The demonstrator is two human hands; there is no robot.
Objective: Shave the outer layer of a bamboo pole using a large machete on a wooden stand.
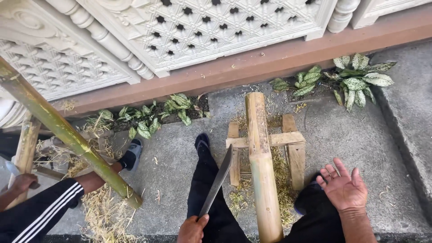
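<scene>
A: Bamboo (262,171) lies lengthwise on the wooden stand (288,144), between the person's knees. Nothing pins it.
B: Hands?
A: Left hand (192,228) is clenched on the machete (217,182) handle, blade angled up, just beside the bamboo. Right hand (344,189) is released, palm up, fingers spread, near the bamboo but not touching.
B: Risk?
A: The pole could roll off the stand under a blow since it's unheld. Blade sits close to the left leg; a glance off the round surface would send it there.
B: Anyone nearby?
A: Co-worker's hand (20,182) at left, green pole (67,132) leaning between us. Shavings (105,211) underfoot could slip.
</scene>
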